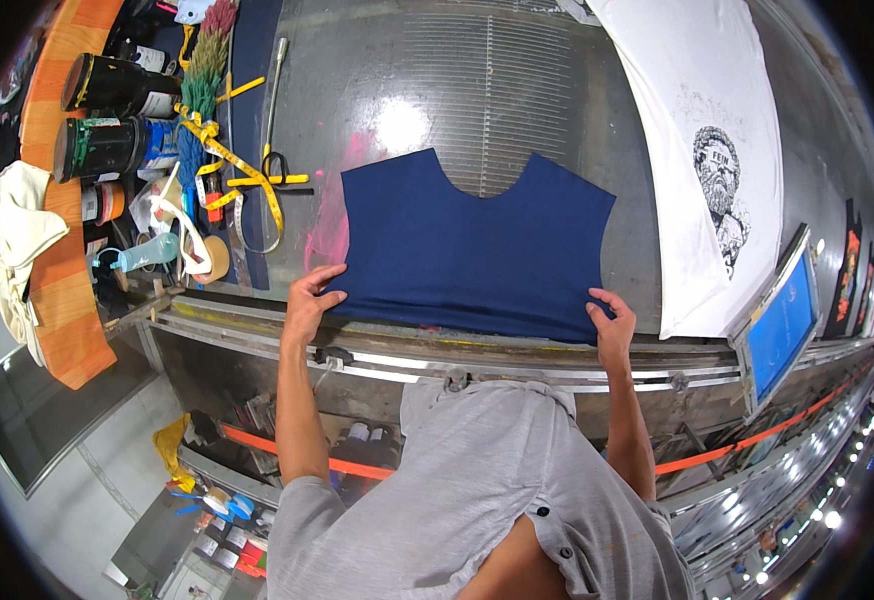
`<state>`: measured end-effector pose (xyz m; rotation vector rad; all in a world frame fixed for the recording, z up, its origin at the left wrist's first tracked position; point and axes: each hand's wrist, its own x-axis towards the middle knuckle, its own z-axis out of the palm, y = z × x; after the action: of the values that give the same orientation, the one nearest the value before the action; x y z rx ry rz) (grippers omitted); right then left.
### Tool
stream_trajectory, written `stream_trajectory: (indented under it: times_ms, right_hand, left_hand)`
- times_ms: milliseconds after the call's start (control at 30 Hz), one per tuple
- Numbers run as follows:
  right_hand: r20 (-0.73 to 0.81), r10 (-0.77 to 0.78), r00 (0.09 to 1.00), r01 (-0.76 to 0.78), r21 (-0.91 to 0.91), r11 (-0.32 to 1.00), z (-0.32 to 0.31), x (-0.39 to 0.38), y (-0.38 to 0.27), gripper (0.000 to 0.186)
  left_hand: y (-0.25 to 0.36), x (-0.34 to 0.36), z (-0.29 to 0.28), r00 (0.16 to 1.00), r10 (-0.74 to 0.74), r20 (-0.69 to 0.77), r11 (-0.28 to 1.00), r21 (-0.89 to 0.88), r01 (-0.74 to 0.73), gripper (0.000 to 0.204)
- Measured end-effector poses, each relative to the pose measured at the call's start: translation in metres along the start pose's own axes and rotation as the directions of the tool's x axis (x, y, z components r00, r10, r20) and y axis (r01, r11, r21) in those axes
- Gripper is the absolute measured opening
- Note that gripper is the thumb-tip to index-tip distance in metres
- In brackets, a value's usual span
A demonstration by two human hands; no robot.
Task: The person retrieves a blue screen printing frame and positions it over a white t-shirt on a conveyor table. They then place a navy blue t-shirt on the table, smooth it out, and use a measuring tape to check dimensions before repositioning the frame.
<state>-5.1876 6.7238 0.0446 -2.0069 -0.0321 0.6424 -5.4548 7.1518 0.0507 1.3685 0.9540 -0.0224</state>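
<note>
Head view: left fingers and right fingers, parted, touch smooth, scooped navy fabric.

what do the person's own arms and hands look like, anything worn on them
The left hand and right hand are bare: no gloves, and no watch or bracelet shows. The forearms are uncovered too. The shirt is light grey, slightly mottled, with dark round buttons and short sleeves.

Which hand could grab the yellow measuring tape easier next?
Probably the left hand: it's at the left edge of the navy fabric, nearer the yellow measuring tape. The right hand is at the fabric's opposite edge, farther away.
</note>
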Motion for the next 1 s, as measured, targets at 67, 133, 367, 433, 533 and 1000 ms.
stream_trajectory:
  times_ms: [67, 133, 367, 433, 533, 1000]
  right_hand:
    - [0.006, 0.009, 1.0, -0.009, -0.006, 1.0, 0.0, 0.0, 0.0, 0.023]
    - [0.018, 0.024, 1.0, -0.024, -0.008, 1.0, -0.001, 0.001, 0.001, 0.023]
    - [0.022, 0.033, 0.999, -0.034, 0.037, 0.999, -0.001, 0.002, 0.006, 0.024]
    - [0.011, 0.039, 0.999, -0.04, 0.053, 0.998, -0.001, 0.001, 0.008, 0.024]
    - [0.003, -0.026, 1.0, 0.026, -0.113, 0.993, -0.003, -0.003, -0.003, 0.033]
    - [-0.061, 0.003, 0.998, 0.006, 0.147, 0.989, -0.037, -0.015, 0.041, 0.052]
  left_hand:
    - [0.0, 0.0, 0.0, 1.0, 0.007, -0.003, 1.0, 0.003, -0.007, 0.049]
    - [0.0, 0.0, -0.001, 1.0, 0.008, -0.002, 1.0, 0.003, -0.008, 0.049]
    - [0.001, 0.0, -0.001, 1.0, 0.012, 0.002, 1.0, 0.022, -0.012, 0.049]
    - [-0.001, 0.0, 0.0, 1.0, 0.01, 0.0, 1.0, 0.011, -0.01, 0.049]
    - [-0.001, -0.001, 0.005, 1.0, 0.008, -0.017, 1.0, -0.004, -0.008, 0.05]
    - [-0.016, 0.002, 0.0, 0.953, 0.164, -0.256, 0.979, 0.163, -0.125, 0.041]
